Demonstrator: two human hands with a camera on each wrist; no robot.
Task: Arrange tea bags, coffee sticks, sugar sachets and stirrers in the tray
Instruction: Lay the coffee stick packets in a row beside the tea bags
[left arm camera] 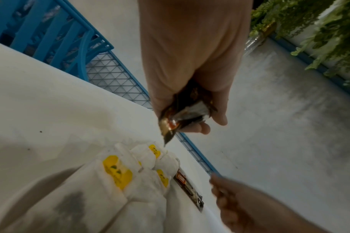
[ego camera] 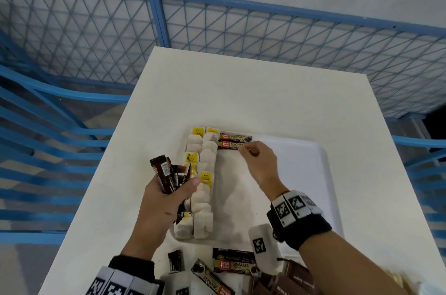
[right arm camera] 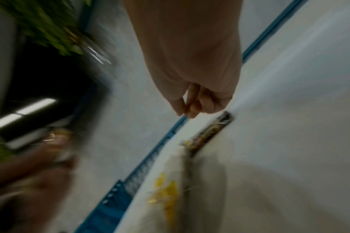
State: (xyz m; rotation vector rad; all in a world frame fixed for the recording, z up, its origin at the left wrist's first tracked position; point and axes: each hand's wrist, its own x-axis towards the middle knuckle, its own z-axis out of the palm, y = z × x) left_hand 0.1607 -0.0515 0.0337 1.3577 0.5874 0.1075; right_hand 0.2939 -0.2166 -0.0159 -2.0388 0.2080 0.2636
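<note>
We see a white bench [ego camera: 241,91] ringed by blue mesh fencing [ego camera: 265,36] on a grey floor, with greenery [left arm camera: 313,23] beyond. Our left hand [ego camera: 166,200] clutches a bundle of coffee sticks [ego camera: 169,175] beside two rows of tea bags [ego camera: 205,183] in the white tray [ego camera: 301,174]. Our right hand [ego camera: 259,162], fingers curled with nothing visible in them, sits just beside two laid coffee sticks [ego camera: 233,141]; more sticks [ego camera: 231,267] lie below both wrists.

The right wrist view is blurred, so the left hand [right arm camera: 40,157] there is only a smear. Loose coffee sticks [ego camera: 212,280] are cut by the head view's lower edge.
</note>
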